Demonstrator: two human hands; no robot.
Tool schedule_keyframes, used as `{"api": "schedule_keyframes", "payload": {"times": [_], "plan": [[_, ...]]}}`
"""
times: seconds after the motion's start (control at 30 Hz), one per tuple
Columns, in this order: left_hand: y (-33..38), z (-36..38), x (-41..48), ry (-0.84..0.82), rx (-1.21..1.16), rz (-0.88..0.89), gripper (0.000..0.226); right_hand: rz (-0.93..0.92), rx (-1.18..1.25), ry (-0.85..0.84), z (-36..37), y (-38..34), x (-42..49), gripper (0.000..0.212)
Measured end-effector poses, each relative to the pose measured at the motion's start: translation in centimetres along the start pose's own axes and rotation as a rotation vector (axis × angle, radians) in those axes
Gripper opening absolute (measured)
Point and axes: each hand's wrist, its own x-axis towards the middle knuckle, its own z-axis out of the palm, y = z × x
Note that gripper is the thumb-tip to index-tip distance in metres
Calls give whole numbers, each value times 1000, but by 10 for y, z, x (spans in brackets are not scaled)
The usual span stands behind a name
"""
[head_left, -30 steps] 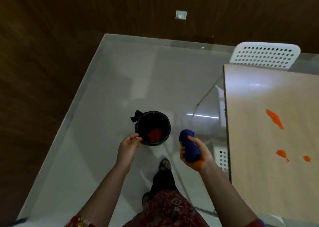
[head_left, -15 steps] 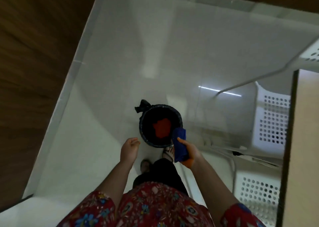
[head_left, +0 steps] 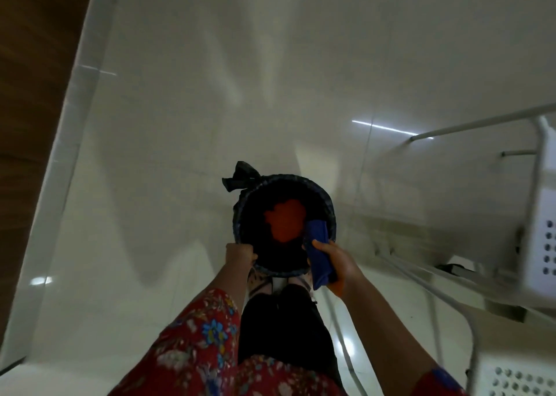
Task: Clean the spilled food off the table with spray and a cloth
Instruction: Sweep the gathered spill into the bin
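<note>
Down on the white floor (head_left: 180,125) stands a black bin (head_left: 328,204). Inside the bin lies a lump of orange food (head_left: 285,222), so I think some of the spill is already thrown away. No counter and no spray show, so I cannot tell how much mess is left to wipe. A blue cloth (head_left: 316,233) hangs over the bin's near right edge. The left hand (head_left: 239,255) grips the bin's near left rim, fingers (head_left: 249,252) bent tight. The right hand (head_left: 338,263) holds the cloth, thumb on top, fingers curled round it.
</note>
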Motion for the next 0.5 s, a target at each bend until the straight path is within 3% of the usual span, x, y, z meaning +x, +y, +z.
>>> {"api": "schedule_keyframes", "payload": {"times": [0.13,0.27,0.4,0.5], "plan": [[-3,-4,-21,-11,8,12,83,-46,-18,5,-7,-3,-19,41],[-1,3,-15,-69,69,-4,56,-70,1,-13,-13,-6,-27,42],[0,32,-47,-33,265,265,36,-88,14,-17,-17,-2,-46,39],[9,37,-107,58,345,438,35,-113,11,-9,-20,-2,-82,42]]}}
